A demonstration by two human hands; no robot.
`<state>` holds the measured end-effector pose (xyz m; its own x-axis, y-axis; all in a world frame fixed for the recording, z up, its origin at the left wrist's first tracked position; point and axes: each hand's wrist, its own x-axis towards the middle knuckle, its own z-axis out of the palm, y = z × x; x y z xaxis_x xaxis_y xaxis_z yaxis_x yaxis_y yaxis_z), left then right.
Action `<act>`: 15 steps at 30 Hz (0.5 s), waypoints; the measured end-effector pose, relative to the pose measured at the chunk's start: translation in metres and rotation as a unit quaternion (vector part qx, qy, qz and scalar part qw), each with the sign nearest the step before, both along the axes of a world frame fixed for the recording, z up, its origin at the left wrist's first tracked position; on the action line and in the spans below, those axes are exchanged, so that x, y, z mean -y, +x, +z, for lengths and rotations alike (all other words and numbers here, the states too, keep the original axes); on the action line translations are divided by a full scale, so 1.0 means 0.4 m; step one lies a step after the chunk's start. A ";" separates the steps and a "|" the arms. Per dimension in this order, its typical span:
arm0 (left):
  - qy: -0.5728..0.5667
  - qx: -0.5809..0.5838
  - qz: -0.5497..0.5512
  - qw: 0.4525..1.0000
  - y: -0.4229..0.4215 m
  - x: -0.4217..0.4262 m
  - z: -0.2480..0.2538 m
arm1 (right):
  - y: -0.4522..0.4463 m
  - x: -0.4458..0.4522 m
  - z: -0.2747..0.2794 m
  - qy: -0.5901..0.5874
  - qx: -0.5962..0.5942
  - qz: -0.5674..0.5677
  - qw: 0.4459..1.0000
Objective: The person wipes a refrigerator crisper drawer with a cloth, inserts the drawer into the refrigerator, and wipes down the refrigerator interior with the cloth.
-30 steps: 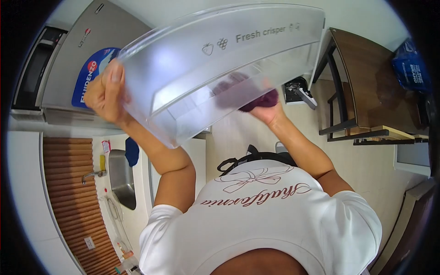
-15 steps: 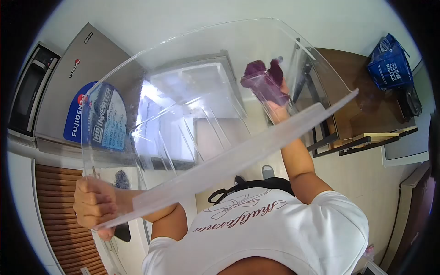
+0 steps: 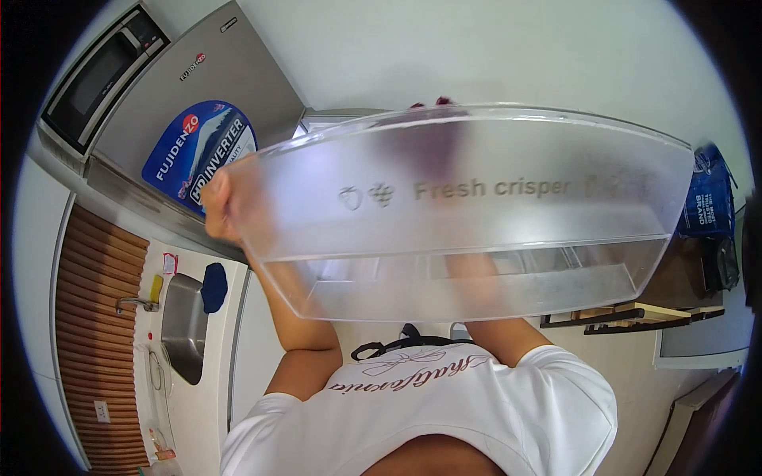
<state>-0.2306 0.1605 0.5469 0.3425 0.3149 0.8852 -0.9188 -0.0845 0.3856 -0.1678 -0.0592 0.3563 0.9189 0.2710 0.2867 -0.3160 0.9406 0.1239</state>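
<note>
Through the head camera, I take the clear plastic drawer (image 3: pixel 556 218) as my landmark: it is held up in the air, its frosted front facing the camera. Far to the drawer's left is a microwave (image 3: pixel 99 75). Left of the drawer and nearer the wearer is a metal sink (image 3: pixel 186 337). Just beyond the drawer's left end stands a grey fridge (image 3: pixel 258 83). The left hand (image 3: pixel 222 205) grips the drawer's left end, fingers curled around its edge. The front reads "Fresh crisper", with 2 fruit drawings before the words; marks after them are too faint for me to name. Behind that front is a maroon cloth (image 3: pixel 443 101), 2 small tips showing above the upper rim. The right hand (image 3: pixel 451 194) is only a blur through the plastic, near the cloth; I cannot tell how its fingers are set. Right of the drawer, a blue bag (image 3: pixel 709 194) rests on a brown table (image 3: pixel 681 270).

As for progress, I judge that the drawer is already out of the fridge and the cloth is up at it. How much of the plastic the cloth has covered, and how much is left, I cannot tell.
</note>
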 end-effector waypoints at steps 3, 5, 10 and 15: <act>-0.053 -0.050 -0.064 0.995 0.045 0.036 0.002 | 0.017 -0.062 0.033 -0.007 0.012 0.032 0.999; -0.021 -0.095 -0.128 0.987 0.038 0.041 0.028 | 0.023 -0.077 0.052 -0.012 0.022 0.046 0.999; -0.142 -0.286 -0.266 0.910 0.068 0.012 0.038 | 0.036 -0.043 0.070 -0.044 0.038 0.035 0.998; -0.211 -0.385 -0.329 0.836 0.103 -0.094 0.011 | 0.004 0.121 0.054 -0.090 0.026 -0.049 0.994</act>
